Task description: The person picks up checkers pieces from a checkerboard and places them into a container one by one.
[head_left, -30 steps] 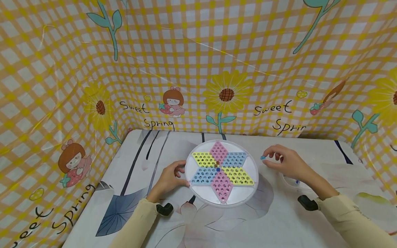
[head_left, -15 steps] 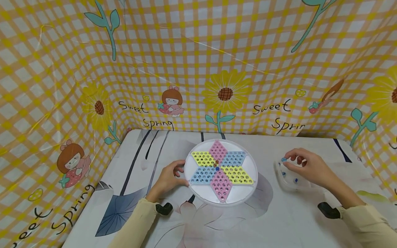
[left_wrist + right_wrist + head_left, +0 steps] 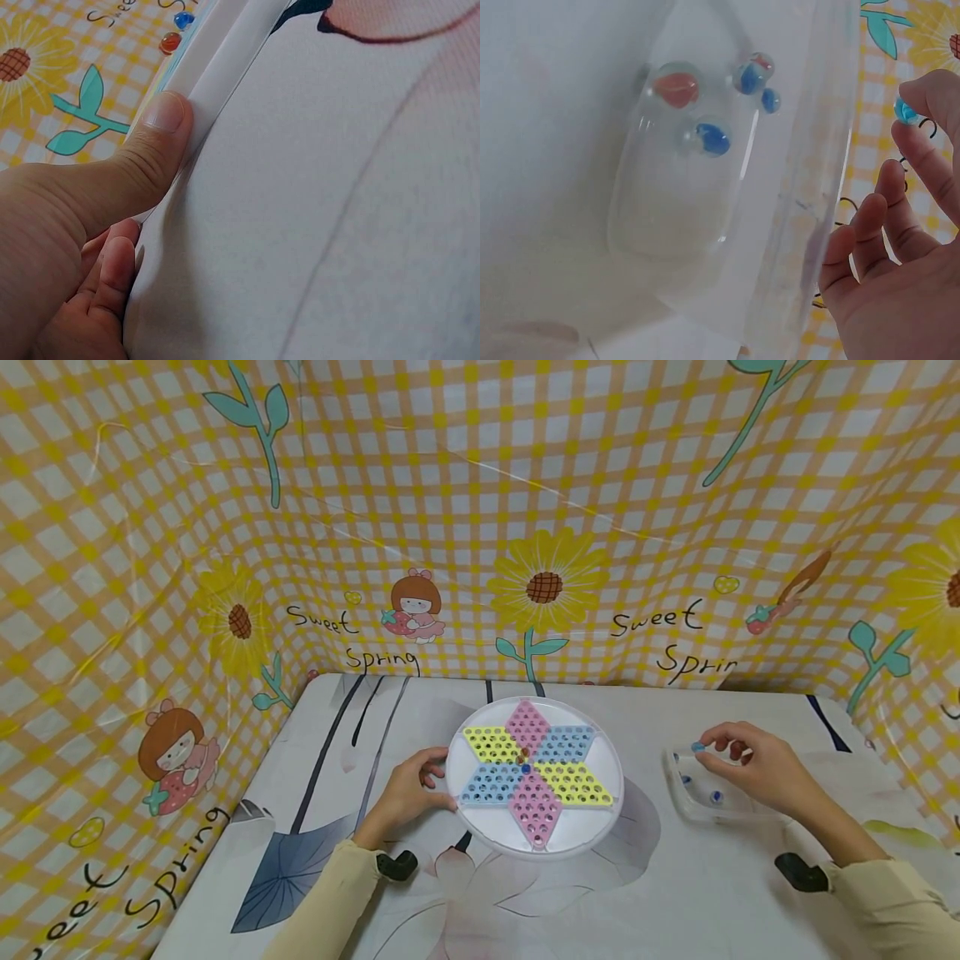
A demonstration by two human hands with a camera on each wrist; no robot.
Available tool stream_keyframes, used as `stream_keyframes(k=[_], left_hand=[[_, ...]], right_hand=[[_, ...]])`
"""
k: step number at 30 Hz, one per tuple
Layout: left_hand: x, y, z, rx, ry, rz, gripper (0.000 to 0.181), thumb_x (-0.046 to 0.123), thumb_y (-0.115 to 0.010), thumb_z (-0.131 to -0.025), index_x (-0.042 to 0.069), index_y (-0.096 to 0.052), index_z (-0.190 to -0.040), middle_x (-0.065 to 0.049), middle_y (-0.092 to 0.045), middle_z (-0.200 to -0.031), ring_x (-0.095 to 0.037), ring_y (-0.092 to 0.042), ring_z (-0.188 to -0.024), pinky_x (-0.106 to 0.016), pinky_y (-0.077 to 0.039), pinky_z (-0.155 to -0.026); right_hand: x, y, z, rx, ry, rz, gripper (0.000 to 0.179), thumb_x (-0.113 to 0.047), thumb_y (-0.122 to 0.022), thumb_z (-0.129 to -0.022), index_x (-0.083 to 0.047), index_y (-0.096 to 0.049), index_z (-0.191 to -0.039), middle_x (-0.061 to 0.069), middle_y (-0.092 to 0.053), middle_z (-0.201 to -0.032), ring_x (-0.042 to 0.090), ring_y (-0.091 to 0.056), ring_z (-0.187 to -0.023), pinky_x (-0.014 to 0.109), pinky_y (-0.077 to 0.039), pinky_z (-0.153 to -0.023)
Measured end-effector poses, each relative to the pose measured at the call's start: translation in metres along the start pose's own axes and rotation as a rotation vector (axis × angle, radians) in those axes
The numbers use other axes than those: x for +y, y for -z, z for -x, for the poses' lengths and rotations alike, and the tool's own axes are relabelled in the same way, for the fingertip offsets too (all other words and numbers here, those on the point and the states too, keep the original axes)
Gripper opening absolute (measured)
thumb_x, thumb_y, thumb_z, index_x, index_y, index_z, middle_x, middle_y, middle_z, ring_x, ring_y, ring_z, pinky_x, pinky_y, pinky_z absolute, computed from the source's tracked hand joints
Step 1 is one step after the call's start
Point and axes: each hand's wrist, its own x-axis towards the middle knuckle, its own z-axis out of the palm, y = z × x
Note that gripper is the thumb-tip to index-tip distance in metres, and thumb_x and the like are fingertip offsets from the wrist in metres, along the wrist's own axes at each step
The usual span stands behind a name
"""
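A round white Chinese checkers board (image 3: 588, 828) with a pink, yellow and blue star lies mid-table. My left hand (image 3: 408, 792) holds its left rim, the thumb (image 3: 166, 120) along the edge and the other fingers curled lower down. Near the star's centre sit a dark blue marble (image 3: 527, 769) and brownish ones (image 3: 524, 753). My right hand (image 3: 753, 767) pinches a light blue marble (image 3: 905, 110) between thumb and index finger, above a clear plastic container (image 3: 693, 812). Several glass marbles with blue or red swirls, such as this blue one (image 3: 713, 139), lie inside the container.
The table bears a white cloth (image 3: 600, 918) with a printed floral pattern. A yellow checked curtain (image 3: 450, 485) closes off the back and both sides. Black wrist straps (image 3: 397, 866) show at both sleeves.
My right hand has moved right, from beside the board to over the clear container, with the light blue marble still pinched. The left hand stays on the board's rim.
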Motion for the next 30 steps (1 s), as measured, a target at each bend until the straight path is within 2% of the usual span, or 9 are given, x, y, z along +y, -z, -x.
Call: stream_keyframes(k=[11, 30], left_hand=[[-0.003, 0.0, -0.001, -0.001, -0.006, 0.012, 0.086, 0.013, -0.098, -0.066, 0.01, -0.058, -0.142, -0.004, -0.068, -0.105, -0.016, -0.057, -0.086, -0.031, -0.051, -0.078], [-0.003, 0.0, -0.001, -0.001, -0.006, 0.005, 0.086, 0.014, -0.098, -0.066, 0.011, -0.058, -0.142, -0.003, -0.068, -0.105, -0.016, -0.057, -0.086, -0.032, -0.051, -0.078]], right_hand=[[0.011, -0.003, 0.001, -0.042, -0.07, 0.042, 0.017, -0.023, -0.08, -0.091, -0.013, -0.072, -0.103, 0.005, -0.061, -0.094, 0.009, -0.048, -0.078, 0.027, -0.04, -0.06], [0.015, -0.007, -0.001, -0.068, -0.062, 0.051, 0.018, -0.022, -0.08, -0.091, -0.012, -0.073, -0.104, 0.006, -0.061, -0.093, 0.011, -0.048, -0.077, 0.027, -0.039, -0.059]])
